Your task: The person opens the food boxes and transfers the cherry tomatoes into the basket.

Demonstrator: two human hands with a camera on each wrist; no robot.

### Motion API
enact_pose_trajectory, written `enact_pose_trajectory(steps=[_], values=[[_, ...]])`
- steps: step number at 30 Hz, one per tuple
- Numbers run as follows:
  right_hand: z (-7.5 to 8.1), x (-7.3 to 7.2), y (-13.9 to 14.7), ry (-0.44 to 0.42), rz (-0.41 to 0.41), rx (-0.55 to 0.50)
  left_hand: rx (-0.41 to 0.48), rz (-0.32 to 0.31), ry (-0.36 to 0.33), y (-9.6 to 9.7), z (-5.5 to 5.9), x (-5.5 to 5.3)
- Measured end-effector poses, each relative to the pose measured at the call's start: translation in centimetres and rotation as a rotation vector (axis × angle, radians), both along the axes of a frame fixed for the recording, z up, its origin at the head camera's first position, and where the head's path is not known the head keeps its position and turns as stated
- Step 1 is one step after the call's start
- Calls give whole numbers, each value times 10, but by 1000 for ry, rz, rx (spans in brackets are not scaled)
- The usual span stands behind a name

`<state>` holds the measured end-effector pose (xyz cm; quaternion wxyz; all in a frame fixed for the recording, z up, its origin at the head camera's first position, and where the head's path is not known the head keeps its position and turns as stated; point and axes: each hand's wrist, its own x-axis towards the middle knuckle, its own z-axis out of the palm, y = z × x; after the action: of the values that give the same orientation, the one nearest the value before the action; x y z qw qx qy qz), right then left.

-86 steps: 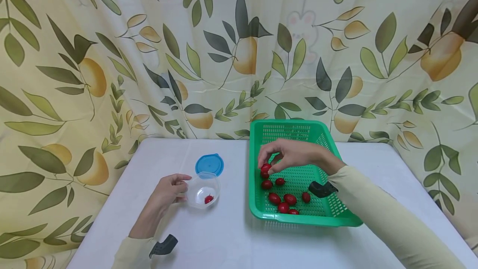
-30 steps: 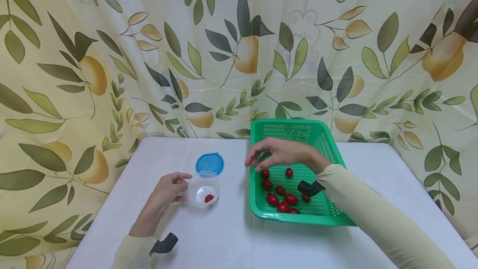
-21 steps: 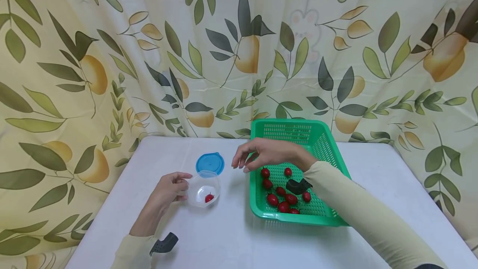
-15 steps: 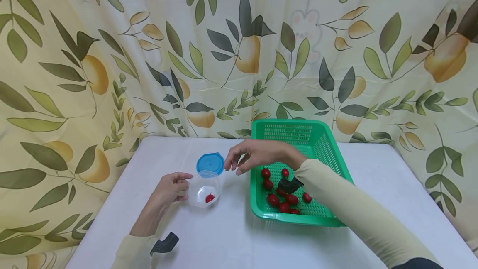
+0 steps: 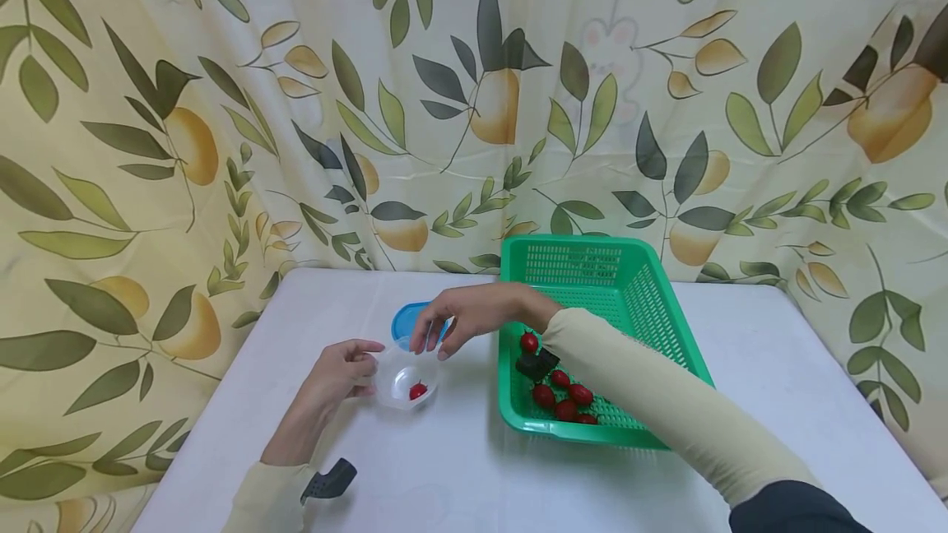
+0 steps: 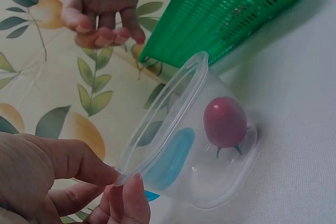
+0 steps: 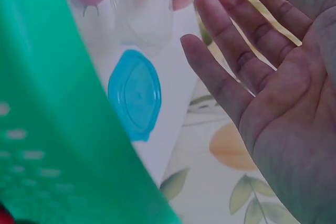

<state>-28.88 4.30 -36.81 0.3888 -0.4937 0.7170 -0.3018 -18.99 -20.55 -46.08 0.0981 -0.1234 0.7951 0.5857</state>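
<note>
My left hand (image 5: 344, 373) pinches the rim of a small clear plastic container (image 5: 387, 396) between thumb and fingers, close up in the left wrist view. One red cherry tomato (image 5: 418, 391) with a green stem end lies inside it. Above the container's far right edge hovers my right hand (image 5: 470, 315), its fingers loosely bent. Both wrist views show its palm side with nothing held. Behind the container lies a blue lid (image 5: 405, 319), partly covered by the right hand in the head view.
On the right stands a green perforated basket (image 5: 592, 430) with several cherry tomatoes (image 5: 543, 396) at its near left; my right forearm crosses over it and hides some. A white cloth (image 5: 444, 475) covers the table, and a patterned curtain (image 5: 296, 146) hangs behind.
Earliest, my right hand held a cherry tomato in the basket; by one second ago it had let go. It has since moved left, out over the container. The left hand stays put.
</note>
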Motion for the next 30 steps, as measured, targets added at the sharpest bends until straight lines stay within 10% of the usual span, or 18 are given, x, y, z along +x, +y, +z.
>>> enact_pose_trajectory(steps=[30], values=[[-36, 4, -69, 19, 123, 290, 25, -3, 9, 0, 1, 0]])
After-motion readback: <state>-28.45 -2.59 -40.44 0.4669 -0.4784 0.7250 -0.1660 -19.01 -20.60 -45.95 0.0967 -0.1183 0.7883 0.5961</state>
